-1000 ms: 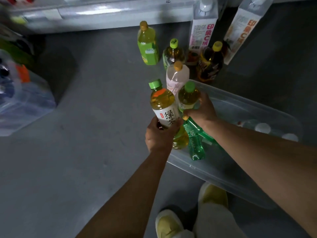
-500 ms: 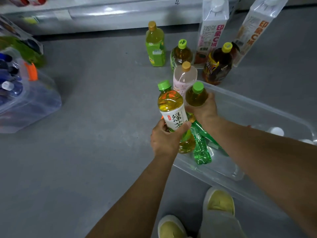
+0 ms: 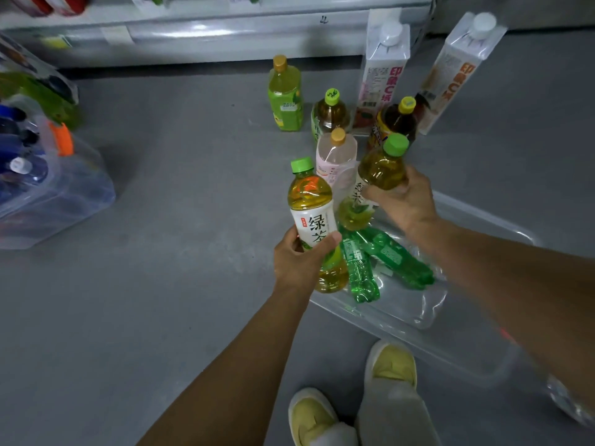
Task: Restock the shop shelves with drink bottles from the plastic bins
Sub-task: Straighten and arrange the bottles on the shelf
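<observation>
Our left hand (image 3: 301, 260) gripped a green tea bottle (image 3: 310, 214) upright at the clear bin (image 3: 450, 336)'s corner. Our right hand (image 3: 404, 201) clasped a second tea bottle (image 3: 381, 170), covering most of its label. Our forearm hid the bin's right end. The blurred side bin (image 3: 64, 201) was cut off at left.

**A shop aisle**

A white shelf (image 3: 244, 33) is carrying label strips (image 3: 116, 35) along its edge. Assorted drink bottles (image 3: 286, 98) and tall cartons (image 3: 383, 75) are standing on the grey floor (image 3: 161, 252), and clear plastic bins (image 3: 450, 342) are holding more stock.
</observation>
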`<move>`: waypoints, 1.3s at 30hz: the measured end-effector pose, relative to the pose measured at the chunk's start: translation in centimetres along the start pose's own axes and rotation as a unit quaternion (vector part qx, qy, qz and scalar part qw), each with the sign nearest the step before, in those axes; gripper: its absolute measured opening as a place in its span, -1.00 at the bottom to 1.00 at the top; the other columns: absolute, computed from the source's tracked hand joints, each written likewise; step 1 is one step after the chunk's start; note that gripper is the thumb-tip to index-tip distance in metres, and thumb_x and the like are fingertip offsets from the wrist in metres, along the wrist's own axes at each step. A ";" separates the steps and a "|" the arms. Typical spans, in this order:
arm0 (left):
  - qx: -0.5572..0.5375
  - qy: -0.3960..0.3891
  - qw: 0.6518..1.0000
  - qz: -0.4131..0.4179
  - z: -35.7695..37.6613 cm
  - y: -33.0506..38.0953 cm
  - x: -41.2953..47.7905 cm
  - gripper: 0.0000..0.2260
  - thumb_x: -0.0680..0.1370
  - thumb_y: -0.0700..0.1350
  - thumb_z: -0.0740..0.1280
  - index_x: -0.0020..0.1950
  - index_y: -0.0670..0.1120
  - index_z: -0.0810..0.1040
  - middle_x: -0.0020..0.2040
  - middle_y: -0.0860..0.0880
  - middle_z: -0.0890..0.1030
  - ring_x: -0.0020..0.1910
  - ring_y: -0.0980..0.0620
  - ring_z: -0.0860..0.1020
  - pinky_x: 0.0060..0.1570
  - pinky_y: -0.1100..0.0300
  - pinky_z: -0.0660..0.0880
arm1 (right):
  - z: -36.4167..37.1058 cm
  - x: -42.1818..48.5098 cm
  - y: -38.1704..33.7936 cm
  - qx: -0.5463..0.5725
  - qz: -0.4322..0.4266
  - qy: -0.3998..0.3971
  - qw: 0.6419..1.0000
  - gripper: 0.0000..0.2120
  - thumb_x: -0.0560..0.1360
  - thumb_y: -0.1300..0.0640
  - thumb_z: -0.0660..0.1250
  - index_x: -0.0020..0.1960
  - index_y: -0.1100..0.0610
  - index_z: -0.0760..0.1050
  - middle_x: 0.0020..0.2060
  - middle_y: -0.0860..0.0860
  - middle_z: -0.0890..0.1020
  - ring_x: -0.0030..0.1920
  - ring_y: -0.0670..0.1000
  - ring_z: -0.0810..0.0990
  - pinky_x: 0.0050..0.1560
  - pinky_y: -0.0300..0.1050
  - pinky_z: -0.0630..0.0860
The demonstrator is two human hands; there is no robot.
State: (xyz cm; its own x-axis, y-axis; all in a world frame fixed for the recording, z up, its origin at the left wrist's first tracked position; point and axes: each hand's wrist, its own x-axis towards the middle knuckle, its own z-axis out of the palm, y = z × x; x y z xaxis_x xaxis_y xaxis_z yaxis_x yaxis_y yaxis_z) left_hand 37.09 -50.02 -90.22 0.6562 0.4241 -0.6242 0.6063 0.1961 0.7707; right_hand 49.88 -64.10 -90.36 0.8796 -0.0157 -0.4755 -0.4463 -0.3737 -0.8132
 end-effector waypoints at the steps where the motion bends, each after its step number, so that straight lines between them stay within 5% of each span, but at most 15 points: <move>1: -0.009 -0.005 1.000 -0.003 -0.1 0.5 -0.4 -0.69 0.41 -0.12 0.56 0.10 0.01 0.59 -0.05 0.09 0.68 -0.09 0.14 0.65 -0.26 0.38 0.55 | -0.9 -0.4 -1.0 0.006 0.003 -0.021 1.000 -0.60 0.34 0.26 0.55 0.12 0.08 0.54 -0.18 -0.19 0.62 -0.28 -0.39 0.55 -0.28 -0.59 0.40; 4: -0.041 -0.014 0.999 -0.017 -0.4 2.6 -2.0 -0.75 0.45 -0.10 0.53 0.08 0.03 0.60 -0.06 0.09 0.68 -0.09 0.12 0.65 -0.22 0.32 0.56 | -3.0 -2.5 -3.7 0.006 0.023 -0.089 0.996 -0.72 0.40 0.24 0.49 0.07 0.07 0.55 -0.13 -0.09 0.66 -0.14 -0.22 0.60 -0.13 -0.48 0.49; 6: -0.061 -0.020 0.998 -0.025 -0.7 3.9 -3.1 -0.78 0.45 -0.08 0.52 0.07 0.03 0.63 -0.06 0.07 0.71 -0.08 0.09 0.68 -0.17 0.24 0.59 | -4.0 -4.1 -5.2 0.017 0.036 -0.122 0.992 -0.76 0.42 0.24 0.46 0.03 0.03 0.55 -0.06 0.00 0.69 -0.03 -0.05 0.65 0.07 -0.20 0.55; 11: -0.086 -0.052 0.994 -0.041 -1.8 6.8 -6.4 -0.74 0.45 0.00 0.51 0.11 0.03 0.64 -0.02 0.02 0.73 -0.04 0.03 0.70 -0.09 0.10 0.63 | -5.1 -7.8 -8.2 0.039 0.076 -0.202 0.976 -0.77 0.48 0.24 0.39 0.10 0.06 0.53 0.00 0.06 0.70 0.00 0.02 0.67 -0.11 -0.14 0.59; 18: -0.121 -0.103 0.986 -0.045 -5.1 13.0 -13.4 -0.55 0.34 0.11 0.47 0.19 0.01 0.60 0.04 -0.06 0.72 0.01 -0.05 0.70 0.04 -0.05 0.62 | -5.6 -15.1 -13.2 0.151 0.106 -0.227 0.956 -0.63 0.45 0.03 0.45 0.20 0.15 0.58 0.04 0.17 0.70 0.08 0.21 0.67 0.22 0.27 0.53; 29: -0.120 -0.100 0.988 -0.009 -9.4 25.9 -24.9 -0.45 0.21 -0.03 0.58 0.17 -0.07 0.60 0.03 -0.09 0.72 0.01 -0.12 0.70 0.07 -0.12 0.62 | -8.6 -26.2 -27.8 0.243 0.083 -0.180 0.949 -0.49 0.47 -0.12 0.35 0.28 0.20 0.51 0.07 0.21 0.69 0.08 0.24 0.67 0.16 0.29 0.56; 39: -0.133 -0.117 0.984 0.035 -12.1 35.8 -35.4 -0.50 0.28 -0.04 0.57 0.19 -0.11 0.59 0.02 -0.15 0.72 0.00 -0.20 0.69 0.09 -0.22 0.59 | -13.3 -36.1 -39.8 0.222 0.016 -0.191 0.956 -0.72 0.51 0.12 0.42 0.17 0.21 0.56 -0.08 0.20 0.72 -0.09 0.23 0.71 0.03 0.24 0.62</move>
State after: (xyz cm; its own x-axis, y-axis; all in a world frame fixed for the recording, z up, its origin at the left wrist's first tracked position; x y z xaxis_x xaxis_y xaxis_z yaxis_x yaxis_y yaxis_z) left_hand 30.14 -47.33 -38.93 0.7964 0.2356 -0.5569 0.4378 0.4108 0.7998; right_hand 38.08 -61.01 -36.34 0.7776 0.3507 -0.5219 -0.5728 0.0526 -0.8180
